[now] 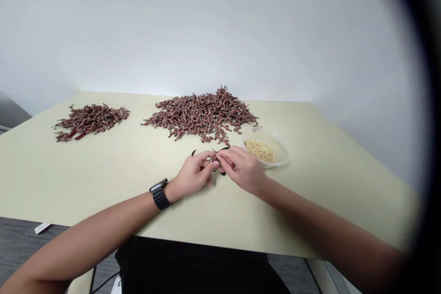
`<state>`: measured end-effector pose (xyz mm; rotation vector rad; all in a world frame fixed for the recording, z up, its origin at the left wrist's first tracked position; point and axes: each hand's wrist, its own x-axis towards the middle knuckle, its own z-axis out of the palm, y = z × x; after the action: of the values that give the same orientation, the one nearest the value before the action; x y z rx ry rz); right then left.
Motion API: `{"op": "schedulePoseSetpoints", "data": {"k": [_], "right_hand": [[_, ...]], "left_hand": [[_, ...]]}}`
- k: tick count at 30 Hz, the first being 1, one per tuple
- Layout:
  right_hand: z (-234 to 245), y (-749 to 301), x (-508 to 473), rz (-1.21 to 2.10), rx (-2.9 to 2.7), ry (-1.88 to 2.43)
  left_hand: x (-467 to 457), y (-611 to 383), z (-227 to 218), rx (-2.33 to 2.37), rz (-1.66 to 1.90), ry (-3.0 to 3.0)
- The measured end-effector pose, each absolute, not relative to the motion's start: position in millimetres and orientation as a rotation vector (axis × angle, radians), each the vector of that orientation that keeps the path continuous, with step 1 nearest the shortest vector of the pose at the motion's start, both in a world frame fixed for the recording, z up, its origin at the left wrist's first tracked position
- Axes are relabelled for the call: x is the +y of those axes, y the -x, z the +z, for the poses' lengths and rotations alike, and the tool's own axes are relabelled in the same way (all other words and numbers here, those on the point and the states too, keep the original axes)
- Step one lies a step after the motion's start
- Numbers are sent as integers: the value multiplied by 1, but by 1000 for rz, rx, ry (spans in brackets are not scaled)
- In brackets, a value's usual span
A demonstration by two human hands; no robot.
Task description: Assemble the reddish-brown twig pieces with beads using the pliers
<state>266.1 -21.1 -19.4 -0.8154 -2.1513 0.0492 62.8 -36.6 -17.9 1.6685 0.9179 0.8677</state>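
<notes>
My left hand [195,173] and my right hand [241,166] meet over the middle of the pale table [103,179], fingers pinched together on a small dark red dried chilli [215,159]. Dark scissor-like handles [223,149] poke out beside my right fingers; I cannot tell which hand grips them. A black watch [160,194] is on my left wrist. Just right of my right hand stands a clear bowl [279,148] holding pale yellow seeds [261,150].
A big heap of dried chillies [205,113] lies behind my hands. A smaller heap [90,119] lies at the far left of the table. A white wall rises behind. Grey floor shows below the table's near edge.
</notes>
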Motion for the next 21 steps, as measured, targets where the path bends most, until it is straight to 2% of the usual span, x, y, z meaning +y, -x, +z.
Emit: {"op": "schedulePoseSetpoints", "data": {"k": [4, 10, 21], "right_hand": [[-20, -267, -22, -123, -2230, 809], [-17, -267, -23, -260, -2303, 809], [-17, -264, -25, -142, -2243, 834]], "left_hand": [[-39, -62, -14, 980, 885, -1778], [-38, -61, -11, 826, 941, -1802], [-35, -61, -17, 873, 962, -1802]]}}
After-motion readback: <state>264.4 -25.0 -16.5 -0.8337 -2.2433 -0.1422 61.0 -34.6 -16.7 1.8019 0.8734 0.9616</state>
